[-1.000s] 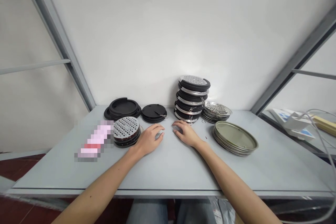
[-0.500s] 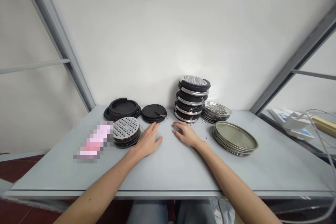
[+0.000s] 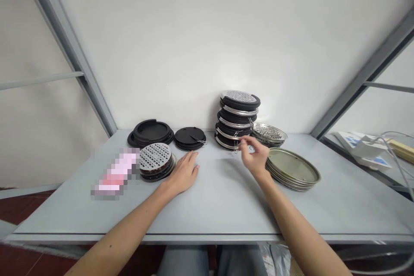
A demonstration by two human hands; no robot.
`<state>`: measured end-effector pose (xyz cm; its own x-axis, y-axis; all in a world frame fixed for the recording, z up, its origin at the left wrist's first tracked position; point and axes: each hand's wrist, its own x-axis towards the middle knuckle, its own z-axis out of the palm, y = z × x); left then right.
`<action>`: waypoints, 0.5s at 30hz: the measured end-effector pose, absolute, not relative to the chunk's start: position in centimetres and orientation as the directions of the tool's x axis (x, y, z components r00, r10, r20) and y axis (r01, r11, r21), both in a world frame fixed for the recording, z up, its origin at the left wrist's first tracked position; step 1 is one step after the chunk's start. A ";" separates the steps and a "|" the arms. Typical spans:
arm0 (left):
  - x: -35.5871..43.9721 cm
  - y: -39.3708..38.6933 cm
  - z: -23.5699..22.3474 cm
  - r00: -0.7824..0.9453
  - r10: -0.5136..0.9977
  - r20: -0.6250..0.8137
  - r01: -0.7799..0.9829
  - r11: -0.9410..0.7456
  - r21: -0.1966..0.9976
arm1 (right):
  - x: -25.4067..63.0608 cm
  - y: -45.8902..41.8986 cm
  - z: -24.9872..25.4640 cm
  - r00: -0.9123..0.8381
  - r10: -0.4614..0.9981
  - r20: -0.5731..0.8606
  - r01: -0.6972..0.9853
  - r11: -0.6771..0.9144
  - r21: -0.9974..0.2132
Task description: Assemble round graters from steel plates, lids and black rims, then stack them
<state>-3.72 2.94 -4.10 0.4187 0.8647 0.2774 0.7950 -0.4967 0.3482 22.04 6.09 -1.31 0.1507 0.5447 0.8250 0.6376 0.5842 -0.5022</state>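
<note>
My left hand (image 3: 183, 172) lies flat on the grey table with its fingers extended, just right of a short stack of round perforated metal plates (image 3: 155, 157). My right hand (image 3: 255, 155) is raised in front of the tall stack (image 3: 239, 114) of black and silver round pieces, which has wire clips hanging from its side. Its thumb and fingertips are pinched together; whatever lies between them is too small to make out. Close to its wrist sits a stack of olive-green round trays (image 3: 296, 166).
At the back left are black round rims (image 3: 150, 131) and black discs (image 3: 189, 137) with a wire clip on top. Shiny perforated metal plates (image 3: 270, 133) sit behind the green trays. A blurred pink item (image 3: 118, 170) lies left. Beyond the table's right side are a white box (image 3: 368, 146) and cables.
My right hand has lifted and moved right, its fingers going from spread on the table to a pinch. A small red bit on the table there no longer shows. My left hand stays put.
</note>
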 end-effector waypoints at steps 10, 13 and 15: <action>-4.0 3.3 -4.4 0.453 0.829 0.328 0.760 -0.551 0.345 | 28.7 7.3 0.3 0.363 0.713 0.599 0.849 0.012 -0.528; -4.0 3.2 -4.4 0.449 0.836 0.316 0.769 -0.542 0.340 | 29.5 6.4 0.0 0.405 0.826 0.393 0.867 -0.210 -0.452; -3.9 3.1 -4.3 0.448 0.838 0.312 0.768 -0.540 0.345 | 30.0 6.1 -0.4 0.381 0.873 0.304 0.885 -0.249 -0.393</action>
<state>-3.91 3.13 -4.30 0.4483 0.8376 0.3121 0.7679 -0.5396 0.3452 29.98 6.09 -0.43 0.3809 0.8732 0.3039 0.8851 -0.2494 -0.3929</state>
